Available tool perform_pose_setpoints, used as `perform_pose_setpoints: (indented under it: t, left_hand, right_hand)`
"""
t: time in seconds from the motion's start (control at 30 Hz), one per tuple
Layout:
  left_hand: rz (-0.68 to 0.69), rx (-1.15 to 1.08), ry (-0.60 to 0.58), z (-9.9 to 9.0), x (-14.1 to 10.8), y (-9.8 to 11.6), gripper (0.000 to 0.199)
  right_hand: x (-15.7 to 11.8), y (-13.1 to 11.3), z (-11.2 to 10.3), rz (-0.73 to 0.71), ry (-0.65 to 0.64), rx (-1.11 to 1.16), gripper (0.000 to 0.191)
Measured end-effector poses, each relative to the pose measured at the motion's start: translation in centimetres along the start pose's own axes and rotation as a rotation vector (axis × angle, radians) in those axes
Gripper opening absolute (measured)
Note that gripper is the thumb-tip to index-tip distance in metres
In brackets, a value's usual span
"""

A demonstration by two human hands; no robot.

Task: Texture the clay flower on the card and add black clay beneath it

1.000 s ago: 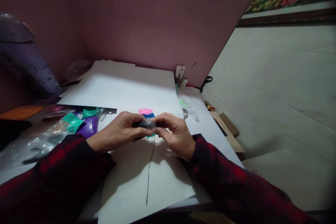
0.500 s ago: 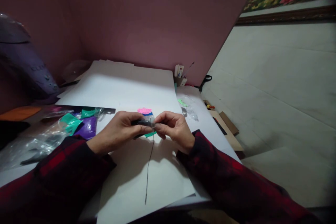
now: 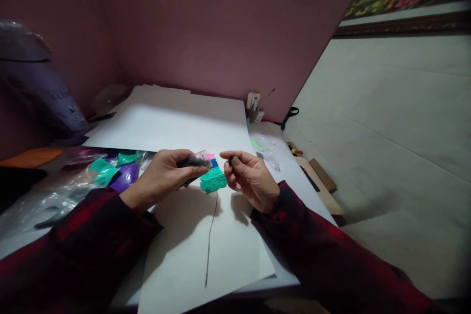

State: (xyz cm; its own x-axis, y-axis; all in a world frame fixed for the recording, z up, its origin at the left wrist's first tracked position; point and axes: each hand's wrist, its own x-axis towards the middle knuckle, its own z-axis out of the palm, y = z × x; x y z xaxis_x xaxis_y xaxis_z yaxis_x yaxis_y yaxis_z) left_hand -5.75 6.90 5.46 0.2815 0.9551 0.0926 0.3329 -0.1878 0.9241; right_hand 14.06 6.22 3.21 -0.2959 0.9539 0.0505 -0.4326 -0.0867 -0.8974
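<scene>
My left hand (image 3: 167,175) is closed on a small clear packet (image 3: 195,161) with black material inside. To its right, my right hand (image 3: 252,176) pinches a small black lump (image 3: 230,161) between thumb and fingers. The hands are apart, both above a white sheet (image 3: 184,255). On that sheet lies a textured green patch (image 3: 213,180), with blue (image 3: 214,163) and pink (image 3: 211,156) patches beyond it, partly hidden by the packet. A thin black line (image 3: 209,245) runs from the green patch toward the near edge.
Large white sheets (image 3: 184,117) lie at the back. Plastic bags with green and purple packets (image 3: 127,176) are at the left, near a purple bottle (image 3: 55,93). A clear bag (image 3: 270,154) and cardboard (image 3: 320,189) are at the right.
My right hand has moved away from the packet and now holds a black lump. My left hand has shifted slightly left with the packet, uncovering the green patch.
</scene>
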Motion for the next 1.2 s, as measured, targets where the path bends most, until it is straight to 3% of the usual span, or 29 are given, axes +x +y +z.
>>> perform_pose_setpoints:
  t: [0.2, 0.43, 0.67, 0.87, 1.0, 1.1, 1.2]
  left_hand:
    - [0.006, -0.023, -0.026, 0.2, -0.1, -0.1, 0.019]
    - [0.023, -0.031, -0.032, 0.3, -0.2, 0.1, 0.017]
    - [0.034, -0.039, -0.037, 0.4, -0.3, -0.1, 0.018]
    - [0.036, -0.045, -0.032, 0.5, -0.2, -0.2, 0.018]
    - [0.033, -0.061, -0.034, 0.4, -0.2, 0.0, 0.017]
    - [0.05, -0.092, -0.065, 0.4, -0.4, 0.2, 0.016]
    - [0.057, -0.099, -0.124, 0.5, -0.5, 0.2, 0.016]
  right_hand:
    - [-0.1, 0.0, 0.3, -0.003, -0.037, 0.043, 0.018]
    - [0.0, 0.7, 0.1, -0.084, -0.005, -0.196, 0.028]
    - [-0.1, 1.0, 0.0, -0.102, -0.063, -0.221, 0.031]
    - [-0.5, 0.0, 0.4, 0.03, -0.002, -0.111, 0.046]
    - [-0.3, -0.2, 0.3, 0.057, 0.058, -0.113, 0.038]
    - [-0.4, 0.1, 0.4, -0.006, 0.076, -0.176, 0.025]
    - [-0.8, 0.5, 0.8, -0.16, 0.095, -0.292, 0.021]
